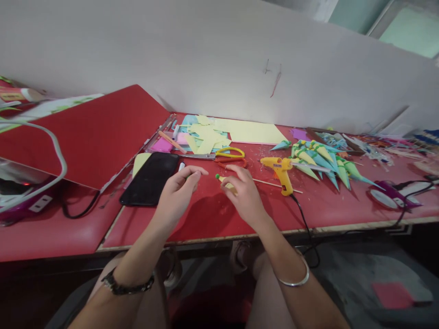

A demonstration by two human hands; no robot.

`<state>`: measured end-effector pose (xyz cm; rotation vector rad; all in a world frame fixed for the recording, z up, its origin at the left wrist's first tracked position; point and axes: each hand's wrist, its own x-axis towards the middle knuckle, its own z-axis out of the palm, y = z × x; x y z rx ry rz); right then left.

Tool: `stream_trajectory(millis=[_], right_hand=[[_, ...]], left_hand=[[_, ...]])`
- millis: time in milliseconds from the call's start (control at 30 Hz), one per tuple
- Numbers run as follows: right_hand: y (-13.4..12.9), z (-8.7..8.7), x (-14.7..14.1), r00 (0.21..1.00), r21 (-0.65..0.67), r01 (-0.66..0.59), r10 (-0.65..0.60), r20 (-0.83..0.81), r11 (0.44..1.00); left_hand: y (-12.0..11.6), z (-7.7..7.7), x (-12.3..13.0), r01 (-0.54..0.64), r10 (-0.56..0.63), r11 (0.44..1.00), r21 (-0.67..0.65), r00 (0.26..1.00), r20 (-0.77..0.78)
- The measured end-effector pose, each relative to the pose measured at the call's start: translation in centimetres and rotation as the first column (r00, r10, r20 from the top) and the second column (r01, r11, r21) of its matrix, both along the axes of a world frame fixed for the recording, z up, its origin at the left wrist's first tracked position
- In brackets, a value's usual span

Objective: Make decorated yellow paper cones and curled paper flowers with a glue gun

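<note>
Over the red table (206, 214), my right hand (243, 189) pinches a small pale yellow paper cone (228, 183) with a green tip that points left. My left hand (180, 187) is a short way to the left, its thumb and forefinger close together. Whether anything small is between them cannot be made out. Yellow-handled scissors (229, 154) lie just behind my hands. A thin wooden stick (274, 183) extends to the right from behind my right hand.
A yellow glue gun (283, 173) with a black cord stands right of my hands, before a pile of yellow and blue paper cones (318, 160). A black phone (150, 179) lies at left. Paper scraps (206, 137) and a yellow sheet (257, 132) lie behind.
</note>
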<state>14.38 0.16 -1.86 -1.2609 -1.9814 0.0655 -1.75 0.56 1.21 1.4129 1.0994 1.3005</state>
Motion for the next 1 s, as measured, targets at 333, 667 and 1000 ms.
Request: stream_trajectory(millis=[333, 667, 1000], right_hand=[[0.4, -0.4, 0.6, 0.991, -0.221, -0.111, 0.092, -0.093, 0.969], [0.3, 0.1, 0.6, 0.974, -0.213, -0.205, 0.179, -0.135, 0.955], [0.2, 0.1, 0.7, 0.958, -0.213, -0.155, 0.094, -0.27, 0.965]], left_hand=[[-0.1, -0.2, 0.4, -0.012, 0.011, 1.0, -0.008, 0.997, -0.079], [0.0, -0.6, 0.8, 0.052, -0.044, 0.998, 0.02, 0.956, -0.29], [0.3, -1.3, 0.4, 0.147, -0.105, 0.989, 0.011, 0.758, -0.644]])
